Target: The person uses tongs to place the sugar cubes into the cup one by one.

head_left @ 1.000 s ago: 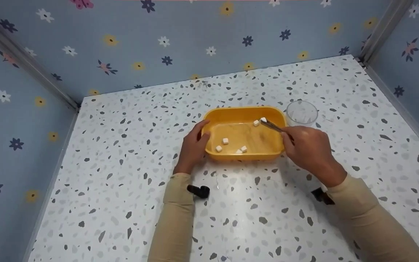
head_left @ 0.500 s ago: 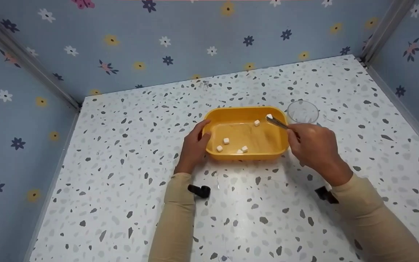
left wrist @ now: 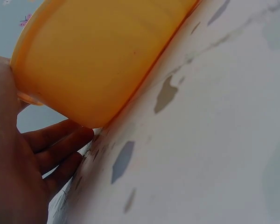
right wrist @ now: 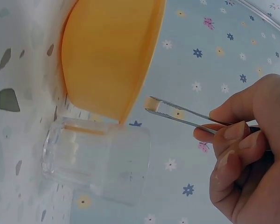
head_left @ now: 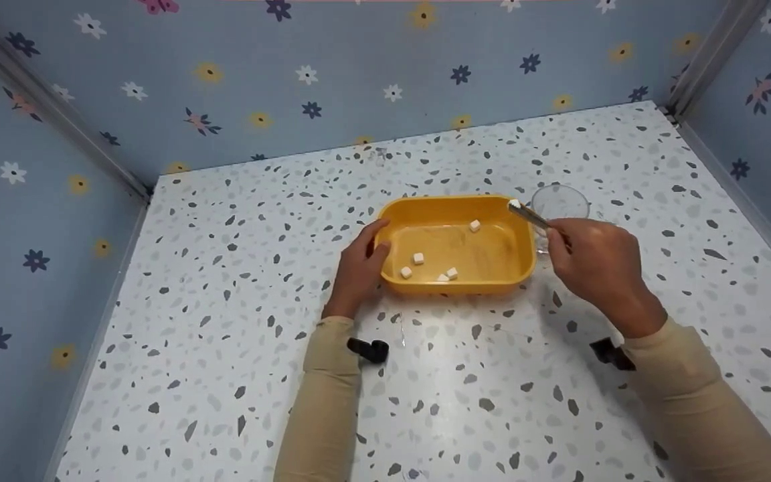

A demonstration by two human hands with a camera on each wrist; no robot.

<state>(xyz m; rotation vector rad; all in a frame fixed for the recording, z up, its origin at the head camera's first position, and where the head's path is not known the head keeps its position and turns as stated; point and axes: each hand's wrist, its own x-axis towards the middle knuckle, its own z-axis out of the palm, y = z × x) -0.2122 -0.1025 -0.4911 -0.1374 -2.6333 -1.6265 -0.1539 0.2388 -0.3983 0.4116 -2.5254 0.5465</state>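
Note:
A yellow plastic tub [head_left: 456, 288] sits on the table with several small white cubes [head_left: 418, 258] on its floor. My left hand [head_left: 357, 271] grips the tub's left end, thumb over the rim and fingers against the outer wall [left wrist: 84, 70]. My right hand [head_left: 600, 268] pinches metal tweezers [right wrist: 179, 112], whose tips hold one white cube [right wrist: 152, 103]. In the head view this cube is over the tub's far right corner. A clear drinking glass [right wrist: 107, 163] stands upright just right of the tub, partly behind my right hand; pale shapes show through its lower wall.
The speckled white table [head_left: 225, 288] extends around the tub. Flowered blue panels [head_left: 359, 67] rise at the back and both sides. Black wrist mounts [head_left: 369, 350] stick out from both sleeves.
My right hand has moved right and away from me, carrying the cube in the tweezers from inside the tub to its rim near the glass. The left hand keeps its hold.

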